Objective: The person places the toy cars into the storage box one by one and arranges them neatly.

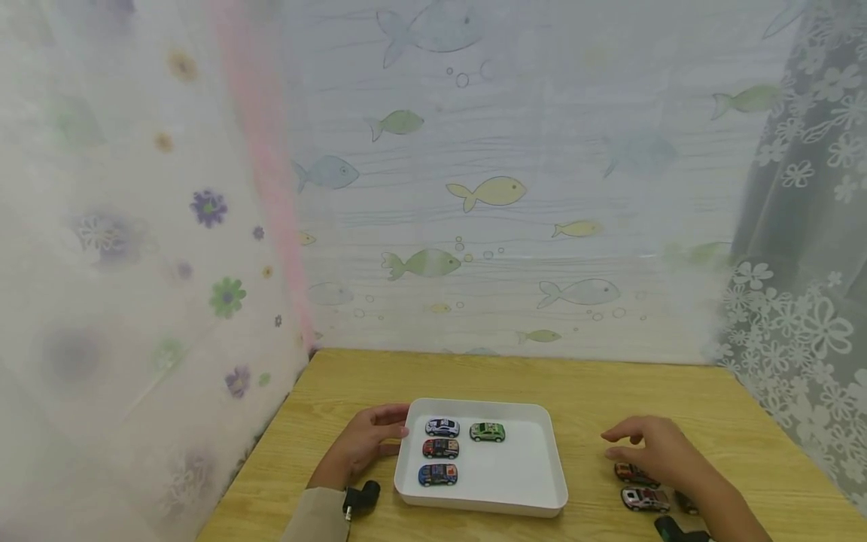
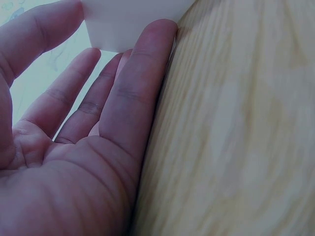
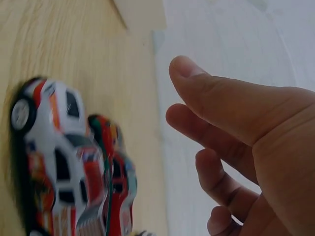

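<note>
Inside the tray (image 1: 515, 467) sit four cars (image 1: 441, 449), left grip (image 1: 367, 438) and right grip (image 1: 658, 449) each parted.

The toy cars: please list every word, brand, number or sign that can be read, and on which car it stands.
No text can be read.
In the tray: markings on the white car, green car, red car and blue car are too small.
Outside: graphics on the white-red car and red-green car are too blurred.
The dark car is partly hidden.
</note>
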{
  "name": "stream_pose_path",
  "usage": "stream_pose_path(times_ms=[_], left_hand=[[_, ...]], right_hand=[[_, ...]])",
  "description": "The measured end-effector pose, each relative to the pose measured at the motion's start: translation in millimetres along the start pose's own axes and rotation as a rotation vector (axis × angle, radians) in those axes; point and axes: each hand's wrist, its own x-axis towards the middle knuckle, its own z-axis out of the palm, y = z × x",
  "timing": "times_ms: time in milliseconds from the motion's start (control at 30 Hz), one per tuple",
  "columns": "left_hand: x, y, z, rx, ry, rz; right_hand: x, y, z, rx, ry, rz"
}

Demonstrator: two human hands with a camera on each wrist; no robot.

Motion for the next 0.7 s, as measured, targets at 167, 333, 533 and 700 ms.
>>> stream_pose_path(times_ms=[167,333,533,700], left_hand=[[0.2,-1.2,-0.5,-0.009,-0.001,0.003],[-2.2,-5.2,-1.2,-0.019,-0.003,-0.013],[-2.4,-7.0,-1.1,-0.041,-0.011,-0.004],[2.3,-4.7,-1.5,-0.042,-0.005,0.013]], right_hand=[[-9,15,-5,0.025,-0.047,0.020],[-16,27,-8,0.072,-0.116,0.042],[-19,37,-9,0.086,-0.159,0.029],[-17,41,-8,0.163,-0.209,0.093]])
